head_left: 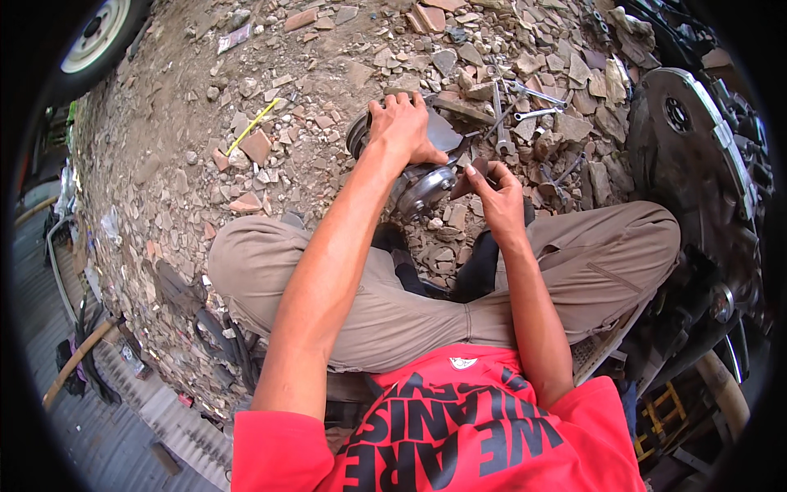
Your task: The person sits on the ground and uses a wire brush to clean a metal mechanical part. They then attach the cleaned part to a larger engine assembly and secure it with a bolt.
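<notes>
A metal mechanical assembly (422, 187) with a round silver flanged part, a dark plate and a disc lies on the broken tile rubble between my knees. My left hand (398, 131) grips the top of this assembly, fingers curled over it, hiding part of it. Just right of the silver part, my right hand (498, 193) pinches a small, dark, flat piece (470, 179) between thumb and fingers, close beside the assembly. Metal wrenches (537, 115) lie on the rubble beyond my right hand, with more tools (557, 182) farther right.
A large dark metal machine (689, 164) stands close at my right. A yellow strip (252, 127) lies on the rubble at left. A wheel (88, 41) shows at upper left, corrugated sheeting (164, 426) at lower left. My bent legs (598, 262) flank the work.
</notes>
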A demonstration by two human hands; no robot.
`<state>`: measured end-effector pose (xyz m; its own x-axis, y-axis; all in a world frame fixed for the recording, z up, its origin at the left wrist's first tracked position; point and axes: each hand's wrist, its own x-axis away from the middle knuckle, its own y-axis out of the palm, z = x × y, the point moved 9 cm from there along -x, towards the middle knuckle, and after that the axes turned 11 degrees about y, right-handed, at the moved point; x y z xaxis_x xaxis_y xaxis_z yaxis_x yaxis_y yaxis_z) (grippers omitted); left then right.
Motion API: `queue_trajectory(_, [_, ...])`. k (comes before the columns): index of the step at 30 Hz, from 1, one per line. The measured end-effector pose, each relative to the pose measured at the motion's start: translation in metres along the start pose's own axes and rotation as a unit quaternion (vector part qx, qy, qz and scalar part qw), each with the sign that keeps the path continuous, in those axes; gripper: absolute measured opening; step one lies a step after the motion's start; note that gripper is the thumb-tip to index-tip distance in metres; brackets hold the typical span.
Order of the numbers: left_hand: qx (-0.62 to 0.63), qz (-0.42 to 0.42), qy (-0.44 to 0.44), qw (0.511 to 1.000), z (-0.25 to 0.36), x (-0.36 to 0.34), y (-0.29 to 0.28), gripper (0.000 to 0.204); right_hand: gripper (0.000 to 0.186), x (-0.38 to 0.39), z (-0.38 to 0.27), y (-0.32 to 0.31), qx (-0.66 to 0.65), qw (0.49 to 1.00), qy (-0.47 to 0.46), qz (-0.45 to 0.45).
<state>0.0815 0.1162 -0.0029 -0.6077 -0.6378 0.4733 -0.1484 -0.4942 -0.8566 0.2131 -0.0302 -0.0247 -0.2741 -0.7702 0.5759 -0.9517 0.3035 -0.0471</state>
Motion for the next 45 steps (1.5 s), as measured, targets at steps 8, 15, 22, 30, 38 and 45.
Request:
queue_trajectory(8, [0.001, 0.005, 0.001, 1.000, 0.000, 0.000, -0.001, 0.123, 0.031, -0.001, 0.003, 0.006, -0.141, 0.990, 0.023, -0.018])
queue_trajectory(15, [-0.010, 0.005, 0.000, 1.000, 0.000, -0.002, 0.000, 0.124, 0.026, 0.003, -0.005, 0.011, 0.159, 0.979, -0.106, 0.066])
queue_trajectory(22, [-0.013, -0.002, -0.001, 1.000, -0.002, -0.002, 0.002, 0.125, 0.028, -0.006, 0.019, 0.013, 0.101, 0.995, 0.003, -0.013])
queue_trajectory(30, [-0.014, -0.003, -0.001, 1.000, 0.001, -0.002, 0.000, 0.124, 0.026, 0.010, -0.018, 0.014, 0.176, 0.970, -0.160, 0.053])
queue_trajectory(38, [-0.008, 0.000, 0.000, 1.000, 0.000, -0.001, 0.001, 0.125, 0.023, 0.030, -0.055, 0.024, 0.340, 0.892, -0.289, 0.066])
queue_trajectory(45, [-0.017, 0.013, 0.001, 1.000, -0.001, -0.002, 0.003, 0.126, 0.023, 0.036, -0.051, 0.036, 0.326, 0.880, -0.345, 0.021])
